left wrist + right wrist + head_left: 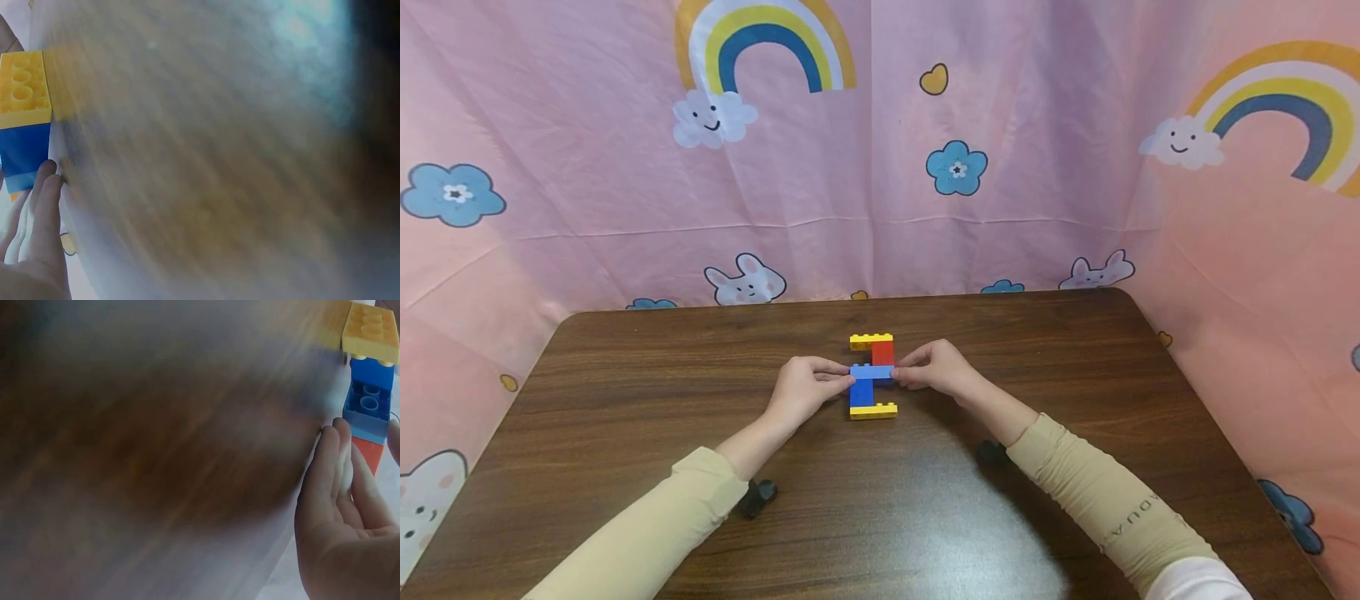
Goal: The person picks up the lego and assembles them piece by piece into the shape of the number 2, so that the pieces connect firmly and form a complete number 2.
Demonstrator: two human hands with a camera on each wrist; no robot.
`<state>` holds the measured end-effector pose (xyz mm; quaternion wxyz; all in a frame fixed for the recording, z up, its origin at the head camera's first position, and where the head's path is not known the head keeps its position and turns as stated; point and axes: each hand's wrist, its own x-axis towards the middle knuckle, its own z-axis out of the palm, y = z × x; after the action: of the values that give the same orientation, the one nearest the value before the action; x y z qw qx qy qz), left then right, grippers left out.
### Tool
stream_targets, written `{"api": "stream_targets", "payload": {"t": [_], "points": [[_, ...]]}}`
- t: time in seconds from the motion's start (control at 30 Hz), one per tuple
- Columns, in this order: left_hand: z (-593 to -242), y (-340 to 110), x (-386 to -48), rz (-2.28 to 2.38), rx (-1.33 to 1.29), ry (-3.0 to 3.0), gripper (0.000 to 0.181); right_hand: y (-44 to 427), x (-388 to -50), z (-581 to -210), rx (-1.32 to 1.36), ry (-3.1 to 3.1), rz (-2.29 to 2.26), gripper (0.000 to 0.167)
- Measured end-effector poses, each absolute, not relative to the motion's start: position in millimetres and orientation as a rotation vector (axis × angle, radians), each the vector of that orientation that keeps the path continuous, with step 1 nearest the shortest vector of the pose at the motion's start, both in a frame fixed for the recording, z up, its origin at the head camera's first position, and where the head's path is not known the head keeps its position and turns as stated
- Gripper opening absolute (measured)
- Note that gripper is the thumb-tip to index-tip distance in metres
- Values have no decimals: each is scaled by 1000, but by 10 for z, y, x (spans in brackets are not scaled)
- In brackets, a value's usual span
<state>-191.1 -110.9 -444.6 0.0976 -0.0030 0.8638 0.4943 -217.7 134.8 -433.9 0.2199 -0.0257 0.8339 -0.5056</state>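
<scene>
Toy building blocks are joined into an S-like shape in the middle of the head view. A light blue block (pixel 872 372) lies across its centre. Beyond it stand a red block (pixel 883 353) and a far yellow block (pixel 871 341); nearer are a dark blue block (pixel 861 393) and a near yellow block (pixel 874 412). My left hand (pixel 801 387) pinches the left end of the light blue block between thumb and fingers. At its right end, my right hand (pixel 942 368) does the same. The right wrist view shows the hollow underside of a blue block (pixel 369 403) facing the near yellow one.
The brown wooden table (pixel 647 392) extends around both hands. A small dark object (pixel 757 498) shows beside the left forearm, and another dark object (pixel 992 452) is partly hidden by the right one. A pink patterned curtain (pixel 895 150) hangs behind the table's far edge.
</scene>
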Motion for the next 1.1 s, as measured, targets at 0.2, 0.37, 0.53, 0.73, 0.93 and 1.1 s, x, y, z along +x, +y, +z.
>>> {"api": "stream_targets", "payload": {"t": [0.2, 0.37, 0.53, 0.73, 0.93, 1.1], "points": [[-4444, -1098, -1912, 1448, -20, 2565, 27, 1342, -2188, -4333, -60, 2300, -1399, 34], [-4448, -1093, -1918, 1475, -20, 2548, 27, 1334, -2180, -4305, -58, 2295, -1406, 33], [-4460, -1090, -1927, 1489, -20, 2540, 27, 1330, -2186, -4300, -70, 2293, -1423, 33], [-4475, -1083, -1936, 1492, -28, 2529, 27, 1331, -2190, -4298, -75, 2289, -1416, 31], [-4483, -1084, -1946, 1517, -29, 2519, 26, 1326, -2200, -4301, -65, 2282, -1423, 31], [-4487, -1090, -1952, 1520, -35, 2520, 26, 1326, -2221, -4327, -72, 2282, -1423, 31]]}}
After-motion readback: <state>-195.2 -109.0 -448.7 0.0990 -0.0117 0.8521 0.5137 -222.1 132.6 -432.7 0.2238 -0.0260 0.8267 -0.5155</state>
